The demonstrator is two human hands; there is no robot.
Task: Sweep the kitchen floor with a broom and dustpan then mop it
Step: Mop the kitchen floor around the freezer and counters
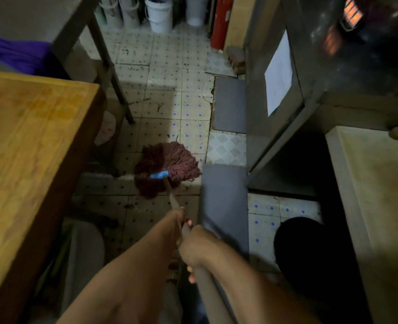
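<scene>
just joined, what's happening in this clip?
A person is mopping the kitchen floor. Both hands grip the mop handle: the left hand lower on it, the right hand higher, closer to the body. The reddish mop head lies spread on the tiled floor in the aisle between a wooden table on the left and a metal cabinet on the right. Dark specks still show on the tiles around it. No broom or dustpan is in view.

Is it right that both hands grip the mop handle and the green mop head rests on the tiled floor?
Not quite: the mop head is dark red, not green, as the head view shows. Both the left hand and right hand grip the mop handle, and the head rests on the tiled floor.
</scene>
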